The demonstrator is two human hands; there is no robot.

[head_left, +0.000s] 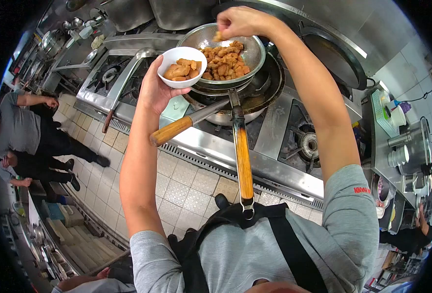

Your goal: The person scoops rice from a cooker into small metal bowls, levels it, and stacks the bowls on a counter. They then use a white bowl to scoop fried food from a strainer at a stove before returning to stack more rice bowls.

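Note:
My left hand (pixel 158 90) holds a white bowl (pixel 173 84) from its left side and underneath. Several browned chunks of meat (pixel 181 70) lie in the bowl. Just right of it, a metal strainer bowl (pixel 256 49) holds a larger heap of similar browned pieces (pixel 225 61). Above the strainer's far side, my right hand (pixel 240 23) pinches a small browned piece (pixel 218 36) between its fingertips. Beneath the strainer sits a dark wok (pixel 274 80). A pan with a long wooden handle (pixel 243 161) points toward my body, and a second wooden-handled utensil (pixel 177 130) rests beside it.
A ladle (pixel 145 52) lies across the stove on the left. An uncovered burner (pixel 309 145) is at right, with a large wok (pixel 330 56) leaning behind it. Other people (pixel 30 122) stand at the left. White bowls (pixel 398 155) are stacked on the right counter.

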